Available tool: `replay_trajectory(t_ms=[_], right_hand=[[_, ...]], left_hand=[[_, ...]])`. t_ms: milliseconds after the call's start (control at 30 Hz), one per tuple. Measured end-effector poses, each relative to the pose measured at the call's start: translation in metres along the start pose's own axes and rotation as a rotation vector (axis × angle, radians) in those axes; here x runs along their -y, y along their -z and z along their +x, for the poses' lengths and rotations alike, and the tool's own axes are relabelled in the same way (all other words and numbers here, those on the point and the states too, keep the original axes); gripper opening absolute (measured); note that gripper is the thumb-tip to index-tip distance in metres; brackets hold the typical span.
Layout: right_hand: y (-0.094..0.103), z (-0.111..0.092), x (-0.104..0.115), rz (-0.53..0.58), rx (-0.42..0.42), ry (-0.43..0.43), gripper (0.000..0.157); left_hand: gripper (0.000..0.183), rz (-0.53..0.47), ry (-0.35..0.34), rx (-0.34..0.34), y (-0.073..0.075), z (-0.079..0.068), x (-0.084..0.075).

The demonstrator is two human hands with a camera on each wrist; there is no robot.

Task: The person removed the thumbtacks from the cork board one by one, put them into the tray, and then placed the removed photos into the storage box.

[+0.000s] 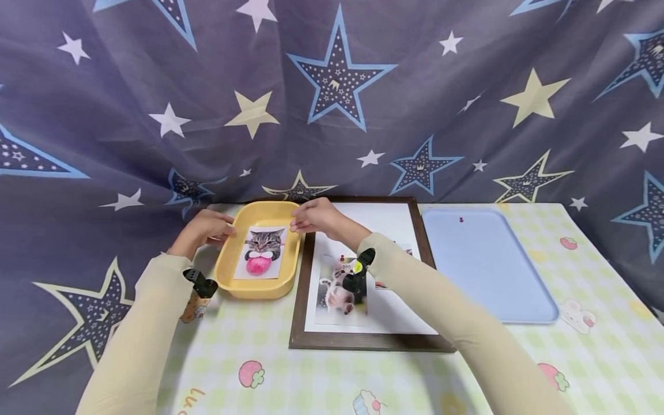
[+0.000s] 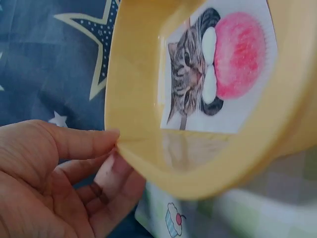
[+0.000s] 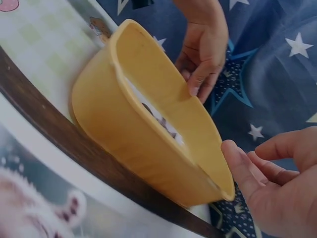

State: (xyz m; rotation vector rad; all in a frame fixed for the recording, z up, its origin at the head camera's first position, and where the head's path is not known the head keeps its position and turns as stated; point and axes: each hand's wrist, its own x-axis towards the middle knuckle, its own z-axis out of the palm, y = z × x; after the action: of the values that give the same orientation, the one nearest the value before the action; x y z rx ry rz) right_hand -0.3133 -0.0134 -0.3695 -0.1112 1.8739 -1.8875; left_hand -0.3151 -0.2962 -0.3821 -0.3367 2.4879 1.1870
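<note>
A yellow plastic basin point(image 1: 223, 268) stands at the left of the table, its right side close along a dark wooden frame. Inside it lies a photo print point(image 1: 257, 252) of a tabby cat with a pink ball. My left hand point(image 1: 210, 225) pinches the basin's left rim, thumb on top and fingers below, as the left wrist view shows. At the far right corner is my right hand point(image 1: 317, 217); in the right wrist view its fingertips point(image 3: 230, 148) are right at the rim, with the fingers loosely bent and a gap between them.
The brown frame point(image 1: 297, 323) has a white board with a kitten photo point(image 1: 332, 302) pinned by a red pushpin point(image 1: 342, 258); my right forearm partly covers another picture. To the right lies a pale blue tray point(image 1: 482, 259) holding small red pins point(image 1: 461, 219). A starry curtain point(image 1: 332, 155) hangs behind.
</note>
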Motion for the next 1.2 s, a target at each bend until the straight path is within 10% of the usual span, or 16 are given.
replay_trajectory(t_ms=[467, 1200], right_hand=[[0.054, -0.032, 0.025, -0.092, 0.071, 0.071, 0.033], [0.157, -0.095, -0.010, -0.289, -0.095, 0.261, 0.028]], left_hand=[[0.083, 0.086, -0.160, -0.350, -0.042, -0.030, -0.049], [0.063, 0.034, -0.676, -0.279, -0.189, -0.064, -0.123]])
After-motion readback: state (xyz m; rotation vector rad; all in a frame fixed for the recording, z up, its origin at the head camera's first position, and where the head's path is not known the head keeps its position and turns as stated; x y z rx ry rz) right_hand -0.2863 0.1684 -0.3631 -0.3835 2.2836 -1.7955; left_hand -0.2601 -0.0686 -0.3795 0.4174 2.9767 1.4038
